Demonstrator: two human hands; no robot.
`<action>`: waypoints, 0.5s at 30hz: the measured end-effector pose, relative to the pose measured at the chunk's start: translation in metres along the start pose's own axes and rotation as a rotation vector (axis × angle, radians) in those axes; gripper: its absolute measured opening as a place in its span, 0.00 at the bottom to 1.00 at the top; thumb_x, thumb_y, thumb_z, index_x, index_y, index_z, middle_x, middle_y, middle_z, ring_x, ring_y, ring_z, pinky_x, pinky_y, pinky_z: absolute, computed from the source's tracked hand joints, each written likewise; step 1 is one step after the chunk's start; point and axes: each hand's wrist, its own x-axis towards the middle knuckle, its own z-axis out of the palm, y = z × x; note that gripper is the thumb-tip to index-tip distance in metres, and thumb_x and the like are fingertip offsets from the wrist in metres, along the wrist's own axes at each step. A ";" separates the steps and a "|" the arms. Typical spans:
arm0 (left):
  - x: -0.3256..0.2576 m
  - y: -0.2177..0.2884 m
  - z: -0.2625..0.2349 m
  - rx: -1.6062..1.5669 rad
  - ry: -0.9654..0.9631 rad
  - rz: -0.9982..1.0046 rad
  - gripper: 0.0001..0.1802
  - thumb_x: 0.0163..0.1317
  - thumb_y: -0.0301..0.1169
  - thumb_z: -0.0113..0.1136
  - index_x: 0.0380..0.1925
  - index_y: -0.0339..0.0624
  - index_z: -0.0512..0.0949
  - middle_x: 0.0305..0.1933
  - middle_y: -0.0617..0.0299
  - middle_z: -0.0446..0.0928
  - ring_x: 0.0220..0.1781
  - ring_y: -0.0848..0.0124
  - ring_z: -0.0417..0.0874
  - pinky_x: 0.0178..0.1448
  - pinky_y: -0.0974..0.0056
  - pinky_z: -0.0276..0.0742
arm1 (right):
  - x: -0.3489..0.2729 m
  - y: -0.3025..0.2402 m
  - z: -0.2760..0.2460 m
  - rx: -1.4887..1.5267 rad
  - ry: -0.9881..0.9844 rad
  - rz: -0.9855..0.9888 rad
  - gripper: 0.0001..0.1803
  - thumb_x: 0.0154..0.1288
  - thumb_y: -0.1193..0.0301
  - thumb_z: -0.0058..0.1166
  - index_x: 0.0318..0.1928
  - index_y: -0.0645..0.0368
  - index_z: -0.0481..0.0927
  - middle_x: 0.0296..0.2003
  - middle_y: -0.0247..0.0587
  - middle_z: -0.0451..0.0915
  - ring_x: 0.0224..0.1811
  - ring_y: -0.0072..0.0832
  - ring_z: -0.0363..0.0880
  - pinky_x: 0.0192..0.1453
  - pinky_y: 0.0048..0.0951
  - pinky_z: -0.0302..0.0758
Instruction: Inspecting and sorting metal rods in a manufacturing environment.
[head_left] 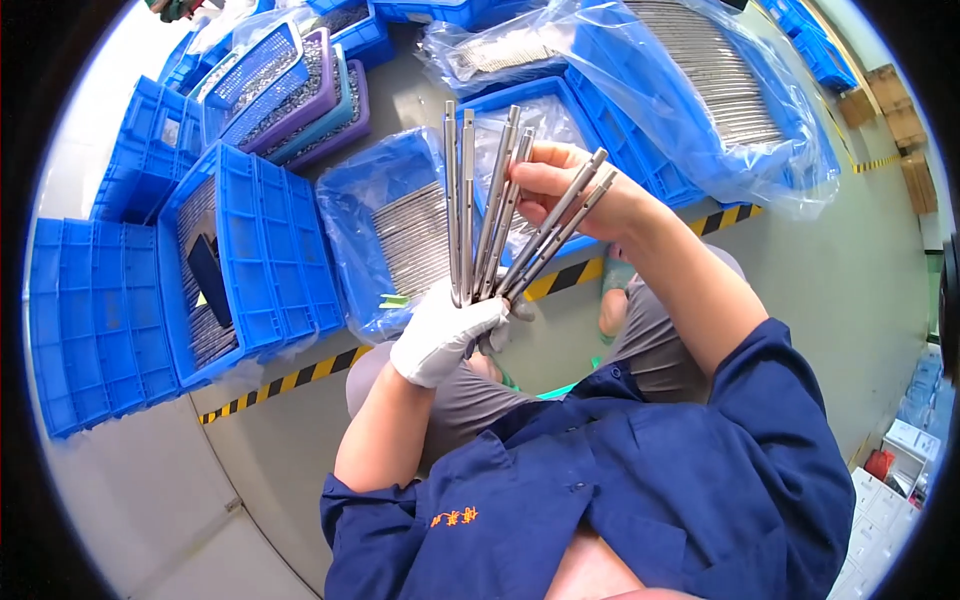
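Note:
My left hand (455, 330), in a white glove, is closed around the lower ends of several slim metal rods (497, 205). They fan out upward from it, and small holes show along some of them. My bare right hand (590, 192) has its thumb and fingers at the upper part of a middle rod, pinching it; two rods to the right pass in front of the fingers. Behind my left hand stands a blue crate lined with clear plastic, with rows of similar rods (412, 240) lying in it. Another lined blue crate (560, 90) sits behind the held rods, partly covered.
Stacked blue crates (285, 250) stand at left, one holding rods and a dark object. Purple and teal baskets (325, 100) of small metal parts are at far left. A large plastic-lined crate (790, 110) of rods sits at far right. Black-yellow tape (300, 378) marks the floor.

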 end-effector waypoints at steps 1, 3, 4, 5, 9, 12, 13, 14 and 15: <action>0.002 -0.003 0.000 0.008 -0.020 0.025 0.14 0.49 0.34 0.57 0.33 0.37 0.73 0.25 0.63 0.74 0.22 0.81 0.70 0.26 0.76 0.65 | 0.000 0.000 0.000 -0.006 -0.010 -0.022 0.14 0.55 0.62 0.55 0.36 0.59 0.75 0.25 0.27 0.72 0.23 0.11 0.67 0.23 0.11 0.63; 0.003 -0.005 -0.002 0.011 -0.029 0.017 0.14 0.49 0.34 0.57 0.33 0.37 0.73 0.25 0.64 0.74 0.22 0.81 0.70 0.26 0.76 0.65 | 0.000 -0.002 -0.004 -0.079 0.036 -0.048 0.13 0.55 0.62 0.55 0.34 0.59 0.76 0.22 0.26 0.72 0.22 0.11 0.66 0.22 0.11 0.61; 0.003 -0.005 -0.003 0.012 -0.029 0.013 0.14 0.49 0.34 0.57 0.33 0.37 0.73 0.25 0.64 0.74 0.23 0.81 0.69 0.26 0.76 0.65 | 0.001 -0.005 -0.005 -0.125 0.062 -0.055 0.12 0.55 0.62 0.55 0.33 0.58 0.76 0.21 0.26 0.71 0.22 0.11 0.66 0.22 0.11 0.61; 0.001 -0.005 -0.003 0.003 -0.022 -0.004 0.14 0.50 0.34 0.57 0.34 0.37 0.73 0.26 0.65 0.74 0.23 0.81 0.68 0.27 0.76 0.64 | 0.003 -0.011 -0.006 -0.116 0.092 -0.105 0.12 0.55 0.62 0.55 0.32 0.58 0.76 0.20 0.27 0.71 0.20 0.11 0.65 0.20 0.12 0.60; -0.006 -0.005 -0.009 0.100 0.015 -0.002 0.10 0.49 0.33 0.56 0.29 0.39 0.74 0.24 0.67 0.72 0.24 0.82 0.67 0.27 0.76 0.62 | 0.014 -0.030 -0.057 0.261 0.339 -0.415 0.10 0.62 0.66 0.46 0.36 0.60 0.74 0.19 0.30 0.66 0.19 0.18 0.61 0.22 0.18 0.61; -0.004 -0.011 -0.018 0.101 0.111 0.022 0.08 0.49 0.34 0.56 0.25 0.41 0.73 0.20 0.69 0.70 0.20 0.83 0.65 0.24 0.76 0.61 | -0.009 -0.053 -0.077 0.099 0.444 -0.858 0.10 0.60 0.65 0.50 0.33 0.60 0.75 0.21 0.32 0.70 0.23 0.18 0.64 0.26 0.20 0.65; -0.002 -0.017 -0.022 0.040 0.137 0.055 0.09 0.52 0.35 0.55 0.28 0.41 0.72 0.20 0.69 0.68 0.18 0.83 0.63 0.22 0.76 0.57 | -0.016 -0.052 -0.060 -0.043 0.577 -0.940 0.09 0.61 0.66 0.49 0.32 0.60 0.75 0.22 0.32 0.70 0.23 0.18 0.65 0.26 0.19 0.65; 0.004 -0.022 -0.024 -0.021 0.151 0.089 0.11 0.55 0.36 0.53 0.32 0.41 0.70 0.20 0.69 0.66 0.16 0.83 0.61 0.19 0.77 0.54 | -0.019 -0.047 -0.044 -0.167 0.593 -1.002 0.07 0.60 0.69 0.49 0.30 0.60 0.74 0.23 0.33 0.72 0.24 0.18 0.66 0.29 0.19 0.66; 0.003 -0.010 -0.016 -0.158 0.131 0.065 0.13 0.57 0.37 0.52 0.37 0.40 0.69 0.18 0.70 0.62 0.15 0.82 0.58 0.20 0.76 0.53 | -0.020 -0.034 -0.029 -0.462 0.609 -1.031 0.05 0.59 0.71 0.49 0.30 0.59 0.74 0.24 0.34 0.73 0.25 0.19 0.67 0.31 0.20 0.67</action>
